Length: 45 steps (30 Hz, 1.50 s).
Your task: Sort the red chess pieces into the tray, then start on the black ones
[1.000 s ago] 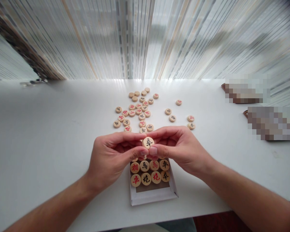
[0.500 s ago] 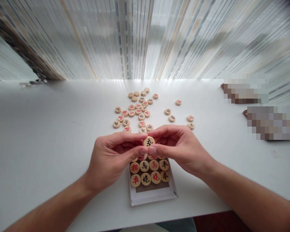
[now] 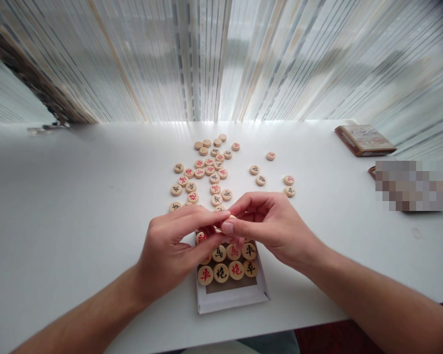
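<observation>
Between my fingertips, above the box, is a wooden Chinese chess piece (image 3: 233, 217), mostly covered so its face cannot be read. My right hand (image 3: 271, 223) pinches it between thumb and index finger. From the other side my left hand (image 3: 177, 241) is closed at it, index fingertip against its edge and thumb lower down. Below both hands lies a shallow white box (image 3: 236, 301) with round pieces in rows, marked in red and black. A black-marked piece (image 3: 221, 272) and a red-marked piece (image 3: 237, 270) show in its nearest row; my hands hide the far rows.
Loose Chinese chess pieces (image 3: 209, 169) are scattered on the white table (image 3: 96, 196) beyond the box, some blank side up. A few more pieces (image 3: 261, 180) lie to the right. Two flat boxes, one brown (image 3: 365, 140), one blurred (image 3: 415, 187), sit far right. A striped curtain (image 3: 206, 59) hangs behind.
The held piece has turned so its black character no longer shows, and it has shifted slightly right. My left fingers have moved over it and my left thumb has dropped lower.
</observation>
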Tool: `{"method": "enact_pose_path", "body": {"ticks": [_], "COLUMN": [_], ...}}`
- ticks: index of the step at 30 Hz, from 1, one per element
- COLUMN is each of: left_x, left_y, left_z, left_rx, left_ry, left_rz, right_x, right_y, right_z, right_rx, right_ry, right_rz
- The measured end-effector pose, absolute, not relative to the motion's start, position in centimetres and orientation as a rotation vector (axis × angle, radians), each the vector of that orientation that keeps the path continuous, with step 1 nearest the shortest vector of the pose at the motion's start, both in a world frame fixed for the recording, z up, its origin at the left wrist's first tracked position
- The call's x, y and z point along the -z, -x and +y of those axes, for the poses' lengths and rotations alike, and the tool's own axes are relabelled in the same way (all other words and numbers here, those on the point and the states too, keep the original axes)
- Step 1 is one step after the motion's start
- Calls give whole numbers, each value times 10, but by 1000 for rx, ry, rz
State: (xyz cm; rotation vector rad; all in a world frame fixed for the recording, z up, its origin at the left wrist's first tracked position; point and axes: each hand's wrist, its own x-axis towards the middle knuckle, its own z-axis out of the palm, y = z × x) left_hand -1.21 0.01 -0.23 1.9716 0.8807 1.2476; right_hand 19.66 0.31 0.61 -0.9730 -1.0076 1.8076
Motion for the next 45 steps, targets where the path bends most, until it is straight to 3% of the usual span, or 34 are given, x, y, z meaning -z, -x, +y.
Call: {"method": "enact_pose_path", "body": {"ticks": [10, 23, 36, 45], "left_x": [9, 3, 6, 6], "left_y": [14, 12, 12, 14], "left_z": [-3, -2, -4, -3], "left_rx": [-1254, -1314, -1258, -1290], "left_ry": [-1672, -1929, -1596, -1680], "left_rz": [957, 882, 914, 966], "right_x": [-6, -7, -6, -6], "right_y": [-198, -195, -197, -198], "right_z": [6, 2, 4, 3], "right_rx": [-1818, -1840, -1802, -1878], "right_ry": [874, 928, 863, 907], "right_rz": [-1029, -966, -1016, -984]}}
